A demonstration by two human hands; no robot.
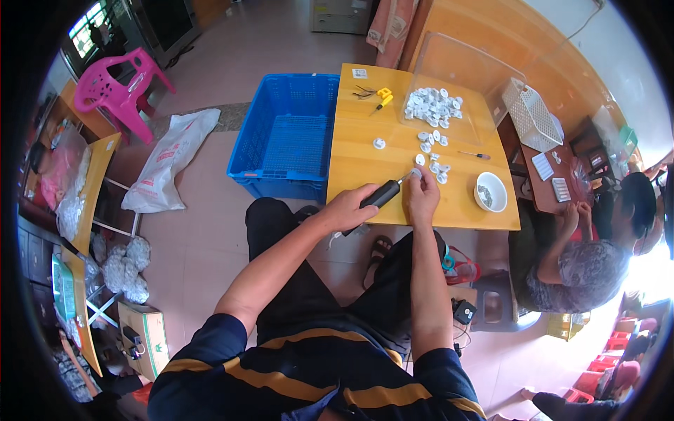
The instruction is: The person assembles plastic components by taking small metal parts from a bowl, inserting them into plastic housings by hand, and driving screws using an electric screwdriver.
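Note:
My left hand [347,210] is wrapped round a black electric screwdriver [382,194], whose metal tip points up and to the right. Its bit meets a small white plastic part [415,172] pinched in the fingers of my right hand [423,197]. Fingers partly cover that part. Just beyond my right hand, several loose white round parts [434,168] lie on the yellow wooden table [365,165]. One white part [379,143] sits apart on the left. To the right stands a white bowl [497,191] with small grey metal pieces, probably screws.
A clear plastic bin [477,70] on its side holds a heap of white parts [432,105]. Yellow-handled tools [382,98] and a screwdriver [474,155] lie on the table. A blue crate [281,168] adjoins its left side. Another person [590,259] works at the right.

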